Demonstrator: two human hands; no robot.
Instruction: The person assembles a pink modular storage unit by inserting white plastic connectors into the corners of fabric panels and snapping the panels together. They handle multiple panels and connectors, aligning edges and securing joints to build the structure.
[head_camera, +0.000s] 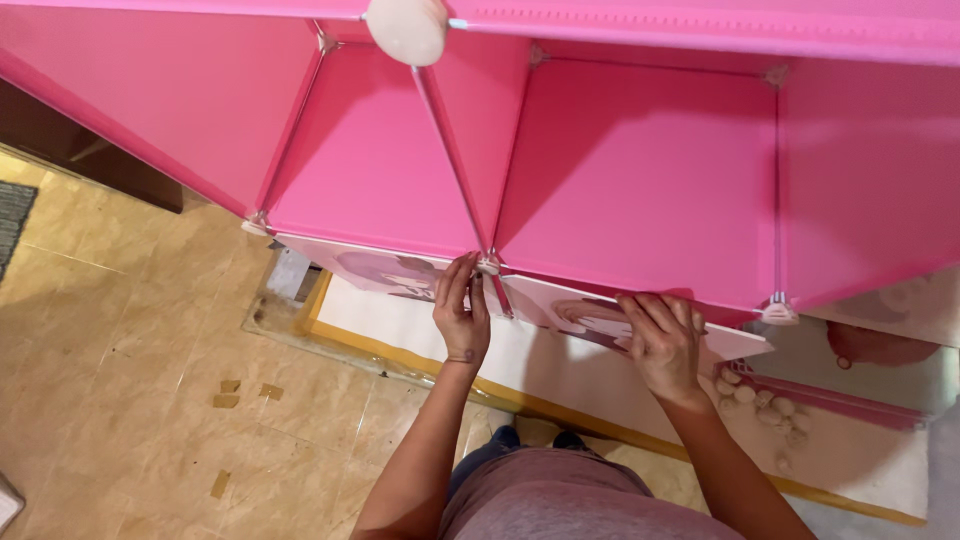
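Your left hand (460, 318) has its fingers together and pinched upward on the small white corner connector (488, 264), which sits at the lower front edge of the pink cube shelf (640, 170), right where the shelf's middle divider meets its floor panels. The connector lies at your fingertips, just above the palm.

Your right hand (662, 340) lies to the right of that connector, fingers curled over the front edge of a printed door panel (590, 318), gripping it. The panel is white with a cartoon picture on it, hangs tilted out below the shelf's right compartment, and runs from beside the connector past your right hand to another white connector (779, 311) at the shelf's next corner.

A second printed panel (380, 270) sits left of the central connector, under the shelf's left compartment, just beside your left thumb.

At the top of the shelf, above the divider, a round white connector (406, 28) caps the joint.

Below the shelf, a pile of loose white connectors (760, 400) lies on a white sheet with a yellow border (560, 385), near your right wrist. The tan tiled floor (130, 380) spreads out to the left of the shelf.
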